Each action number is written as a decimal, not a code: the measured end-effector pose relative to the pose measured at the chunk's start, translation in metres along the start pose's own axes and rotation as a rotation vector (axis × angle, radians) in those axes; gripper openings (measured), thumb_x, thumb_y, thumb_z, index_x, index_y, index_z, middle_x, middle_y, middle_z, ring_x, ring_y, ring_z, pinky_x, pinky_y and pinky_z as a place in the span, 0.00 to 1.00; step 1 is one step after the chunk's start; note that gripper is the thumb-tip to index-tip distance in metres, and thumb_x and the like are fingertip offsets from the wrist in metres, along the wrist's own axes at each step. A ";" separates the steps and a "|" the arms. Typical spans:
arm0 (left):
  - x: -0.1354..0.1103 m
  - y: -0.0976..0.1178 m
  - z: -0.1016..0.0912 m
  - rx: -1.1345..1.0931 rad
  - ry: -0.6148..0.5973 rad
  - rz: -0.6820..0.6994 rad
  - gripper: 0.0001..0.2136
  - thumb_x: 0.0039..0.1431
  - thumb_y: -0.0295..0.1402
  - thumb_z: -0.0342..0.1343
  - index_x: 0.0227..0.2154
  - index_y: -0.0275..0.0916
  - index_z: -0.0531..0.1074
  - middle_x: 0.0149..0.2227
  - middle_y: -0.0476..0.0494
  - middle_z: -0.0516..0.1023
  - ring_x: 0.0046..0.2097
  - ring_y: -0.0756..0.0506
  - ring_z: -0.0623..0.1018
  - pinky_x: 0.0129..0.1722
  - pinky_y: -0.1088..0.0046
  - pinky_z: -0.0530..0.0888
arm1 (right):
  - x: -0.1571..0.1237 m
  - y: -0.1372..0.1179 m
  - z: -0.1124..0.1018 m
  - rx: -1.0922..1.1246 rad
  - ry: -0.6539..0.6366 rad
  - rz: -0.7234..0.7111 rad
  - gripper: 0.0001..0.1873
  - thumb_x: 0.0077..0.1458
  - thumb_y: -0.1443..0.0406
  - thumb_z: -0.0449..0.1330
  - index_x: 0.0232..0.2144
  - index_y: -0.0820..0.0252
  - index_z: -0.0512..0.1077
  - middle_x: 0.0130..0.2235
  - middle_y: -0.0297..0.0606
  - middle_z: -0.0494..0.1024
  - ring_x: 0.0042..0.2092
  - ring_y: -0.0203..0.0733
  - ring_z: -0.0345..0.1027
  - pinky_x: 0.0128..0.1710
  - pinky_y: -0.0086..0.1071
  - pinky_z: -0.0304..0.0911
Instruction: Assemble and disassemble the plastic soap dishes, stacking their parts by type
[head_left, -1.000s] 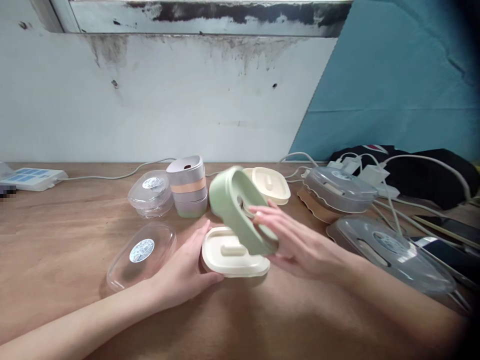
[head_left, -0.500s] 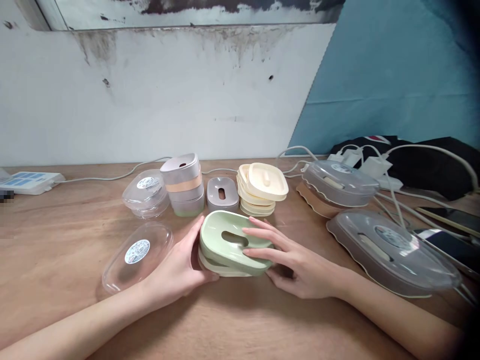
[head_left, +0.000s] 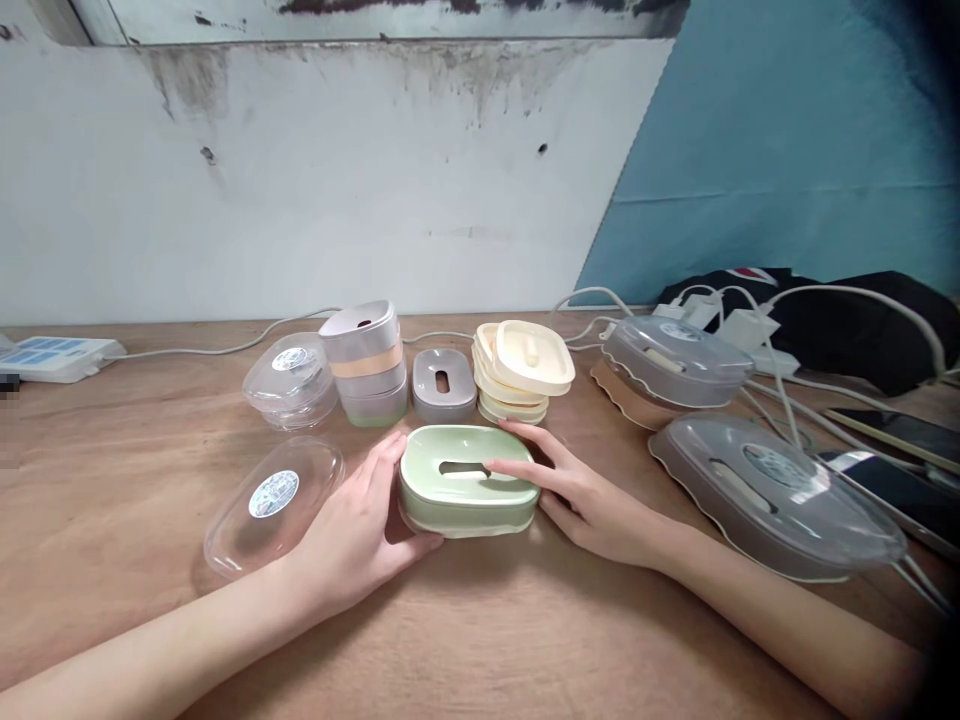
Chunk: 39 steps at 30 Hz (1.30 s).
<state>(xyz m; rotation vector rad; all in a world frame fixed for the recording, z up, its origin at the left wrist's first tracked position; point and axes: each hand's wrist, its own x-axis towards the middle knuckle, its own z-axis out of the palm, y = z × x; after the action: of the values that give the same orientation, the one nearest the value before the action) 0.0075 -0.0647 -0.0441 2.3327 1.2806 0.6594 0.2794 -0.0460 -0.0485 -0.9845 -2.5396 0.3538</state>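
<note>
A light green soap dish [head_left: 442, 510], rounded and with a long slot in its top, sits level on the table in front of me. Its left end is held by my left hand [head_left: 356, 530], thumb along the front edge and fingers at the back corner. At the right end is my right hand [head_left: 581, 495], with one finger over the slot and the others around the side. Just behind the dish are a grey slotted dish [head_left: 444, 390] and a stack of cream trays [head_left: 532, 358]. Left of my left hand lies a clear lid [head_left: 311, 475] with a round sticker.
Stacked grey dishes [head_left: 364, 355] and more clear lids [head_left: 277, 375] stand at the back left. On the right are two larger grey containers under clear covers [head_left: 780, 490], [head_left: 675, 355], with white cables and phones [head_left: 892, 495] beyond. A power strip [head_left: 60, 358] lies far left.
The green upper piece was tilted and askew over the pale base; now it sits level and lined up on it. My right fingers have shifted back along its top and side.
</note>
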 end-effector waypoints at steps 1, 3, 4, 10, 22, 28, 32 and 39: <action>-0.001 0.000 -0.001 0.103 0.002 0.012 0.36 0.52 0.41 0.58 0.59 0.40 0.45 0.62 0.37 0.53 0.62 0.39 0.57 0.58 0.54 0.61 | 0.000 0.001 0.000 0.005 -0.002 0.005 0.31 0.53 0.77 0.44 0.57 0.49 0.58 0.63 0.40 0.46 0.63 0.45 0.43 0.58 0.43 0.52; -0.002 0.001 -0.002 0.251 -0.005 0.030 0.34 0.53 0.44 0.56 0.57 0.38 0.48 0.61 0.34 0.54 0.61 0.36 0.57 0.58 0.49 0.58 | 0.001 0.001 0.000 0.021 -0.007 0.006 0.30 0.54 0.77 0.43 0.57 0.50 0.58 0.62 0.40 0.48 0.62 0.43 0.46 0.58 0.41 0.53; -0.002 0.002 -0.003 0.291 -0.012 0.031 0.33 0.53 0.45 0.55 0.57 0.37 0.49 0.61 0.33 0.55 0.61 0.35 0.58 0.57 0.48 0.59 | 0.002 0.001 0.000 0.028 -0.010 0.005 0.30 0.54 0.77 0.42 0.57 0.50 0.58 0.62 0.40 0.48 0.62 0.43 0.47 0.58 0.41 0.53; 0.000 0.007 -0.006 0.326 -0.027 0.065 0.30 0.54 0.44 0.53 0.55 0.35 0.52 0.56 0.32 0.62 0.55 0.36 0.66 0.52 0.54 0.67 | 0.001 -0.006 -0.007 0.034 -0.057 0.012 0.30 0.53 0.76 0.45 0.57 0.51 0.58 0.63 0.42 0.47 0.61 0.46 0.51 0.56 0.41 0.56; -0.001 0.008 -0.005 0.317 -0.051 0.074 0.26 0.54 0.41 0.51 0.51 0.30 0.57 0.52 0.28 0.66 0.55 0.35 0.66 0.52 0.55 0.67 | -0.001 -0.009 -0.011 0.024 -0.187 0.043 0.34 0.53 0.66 0.54 0.61 0.53 0.49 0.65 0.44 0.38 0.62 0.50 0.46 0.58 0.43 0.51; 0.000 0.006 -0.003 0.314 -0.052 0.072 0.26 0.55 0.41 0.51 0.52 0.30 0.56 0.53 0.28 0.65 0.56 0.34 0.65 0.53 0.53 0.65 | -0.001 -0.009 -0.011 0.017 -0.188 0.042 0.33 0.54 0.66 0.54 0.60 0.52 0.49 0.64 0.44 0.38 0.61 0.50 0.48 0.56 0.43 0.53; 0.001 0.008 -0.004 0.312 -0.075 0.063 0.25 0.55 0.40 0.50 0.52 0.30 0.56 0.53 0.28 0.65 0.56 0.36 0.65 0.53 0.55 0.65 | -0.001 -0.010 -0.011 0.017 -0.174 0.030 0.33 0.53 0.66 0.54 0.60 0.53 0.50 0.64 0.45 0.39 0.61 0.51 0.48 0.56 0.43 0.53; -0.014 0.015 -0.051 0.774 -0.188 -0.084 0.37 0.44 0.43 0.59 0.55 0.24 0.60 0.55 0.18 0.62 0.55 0.21 0.63 0.48 0.41 0.62 | -0.001 -0.010 -0.012 0.021 -0.185 0.041 0.32 0.53 0.66 0.54 0.60 0.53 0.51 0.64 0.46 0.40 0.61 0.52 0.49 0.56 0.44 0.53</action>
<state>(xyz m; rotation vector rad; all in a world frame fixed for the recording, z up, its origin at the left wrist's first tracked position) -0.0182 -0.0786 0.0027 2.7996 1.7432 -0.1317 0.2794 -0.0532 -0.0342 -1.0413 -2.6762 0.5035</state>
